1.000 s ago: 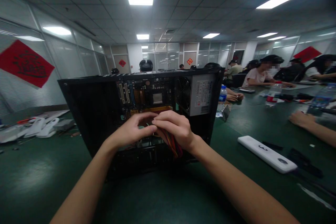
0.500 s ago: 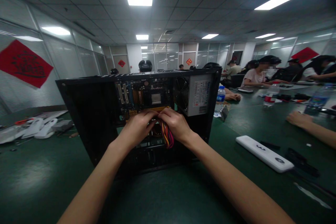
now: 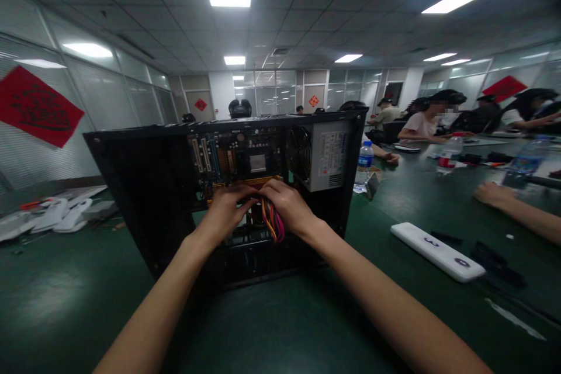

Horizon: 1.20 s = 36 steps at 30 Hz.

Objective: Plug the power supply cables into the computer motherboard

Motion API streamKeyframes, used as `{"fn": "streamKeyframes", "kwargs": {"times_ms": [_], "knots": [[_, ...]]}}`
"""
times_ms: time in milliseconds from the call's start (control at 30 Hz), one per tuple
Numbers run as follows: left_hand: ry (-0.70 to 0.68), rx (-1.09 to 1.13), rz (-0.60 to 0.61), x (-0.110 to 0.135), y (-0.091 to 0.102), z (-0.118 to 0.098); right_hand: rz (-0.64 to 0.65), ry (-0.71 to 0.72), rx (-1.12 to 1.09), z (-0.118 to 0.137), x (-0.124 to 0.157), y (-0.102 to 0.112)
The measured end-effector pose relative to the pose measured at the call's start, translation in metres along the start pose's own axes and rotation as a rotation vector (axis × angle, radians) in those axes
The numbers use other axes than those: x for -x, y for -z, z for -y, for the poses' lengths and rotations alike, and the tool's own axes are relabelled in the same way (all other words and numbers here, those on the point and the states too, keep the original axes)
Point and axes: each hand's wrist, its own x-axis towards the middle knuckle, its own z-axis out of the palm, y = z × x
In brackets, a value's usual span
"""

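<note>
An open black computer case [image 3: 144,128] stands on the table before me, its inside facing me. My right hand [image 3: 287,201] is closed around a bundle of colored power cables [image 3: 272,223], red, yellow and purple, that hangs down below its fingers. Bent inward, the fingers of my left hand [image 3: 228,205] meet the right fingertips at the top of the bundle; what they pinch is hidden. Both hands are at the lower edge of the motherboard [image 3: 258,163]. A silver power supply [image 3: 329,158] with a black fan sits in the case's upper right.
To the right lie a white power strip [image 3: 436,251] and black cords. Bottles, including a blue-capped bottle [image 3: 365,155], stand farther back. White parts [image 3: 56,214] are piled at the left. A co-worker's hand [image 3: 493,194] rests at the right; other people sit beyond.
The whole view has shifted slightly, so the case and objects appear a little farther left. Both hands stay together at the cables, with little visible movement against the case.
</note>
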Motion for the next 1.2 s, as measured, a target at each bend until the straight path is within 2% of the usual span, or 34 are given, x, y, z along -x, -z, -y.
{"fn": "streamKeyframes", "kwargs": {"times_ms": [233, 467, 633, 833, 967, 1067, 1200], "knots": [[-0.040, -0.008, -0.034, 0.003, -0.005, 0.006, -0.040, -0.019, -0.148, -0.006, 0.000, -0.003], [-0.084, -0.126, 0.003, 0.005, -0.011, 0.014, 0.020, -0.008, -0.069, -0.003, -0.002, -0.001], [-0.017, -0.263, 0.093, 0.006, -0.010, 0.011, 0.107, -0.079, 0.062, 0.001, -0.002, 0.002], [0.113, -0.442, 0.158, 0.005, -0.003, 0.004, 0.197, -0.239, 0.120, -0.013, -0.002, 0.000], [0.160, -0.472, 0.213, 0.005, -0.004, 0.006, 0.261, -0.225, 0.114, -0.019, -0.001, 0.002], [0.159, -0.483, 0.239, 0.005, -0.009, 0.009, 0.320, -0.240, 0.114, -0.016, 0.000, 0.003], [0.154, -0.512, 0.283, 0.006, -0.017, 0.011, 0.338, -0.260, 0.140, -0.010, 0.000, 0.003]]}}
